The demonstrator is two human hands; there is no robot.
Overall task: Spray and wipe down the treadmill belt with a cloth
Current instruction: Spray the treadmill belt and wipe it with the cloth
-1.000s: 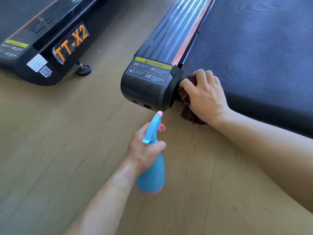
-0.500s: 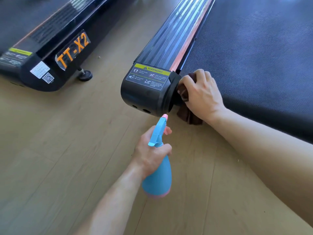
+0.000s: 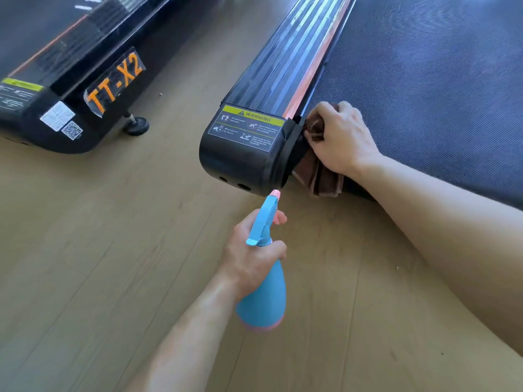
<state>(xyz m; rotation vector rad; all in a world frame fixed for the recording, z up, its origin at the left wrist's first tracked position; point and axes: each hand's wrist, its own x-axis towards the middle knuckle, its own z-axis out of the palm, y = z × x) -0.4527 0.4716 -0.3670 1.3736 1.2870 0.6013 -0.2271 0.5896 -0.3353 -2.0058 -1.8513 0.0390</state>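
Step in hand: wiping, at the near left corner of the belt.

- The right hand is curled in a fist round the bunched brown cloth. It presses the cloth into the seam where the belt meets the black end cap.
- A folded tail of cloth hangs over the belt's near edge toward the floor.
- The left hand is wrapped round the neck of the blue spray bottle, held over the floor near the cap. One finger sits forward by the trigger.
- The pink nozzle points at the end cap, not at the belt.

Next move (judgement): the corner looks nearly worked.

- The cloth needs to be drawn right along the near edge with steady downward pressure.
- Any fresh spray calls for swinging the nozzle right, clear of the warning label and the side rail.

Not resolvable:

- Whether the trigger is squeezed; no mist shows.
- Whether the belt is wet or dry.
- The fill level, as the bottle is opaque.
- The right fingertips, which are buried in the cloth.
- The rest of the belt, which runs out of frame far and right.
- The second treadmill at left, which is only partly in view.
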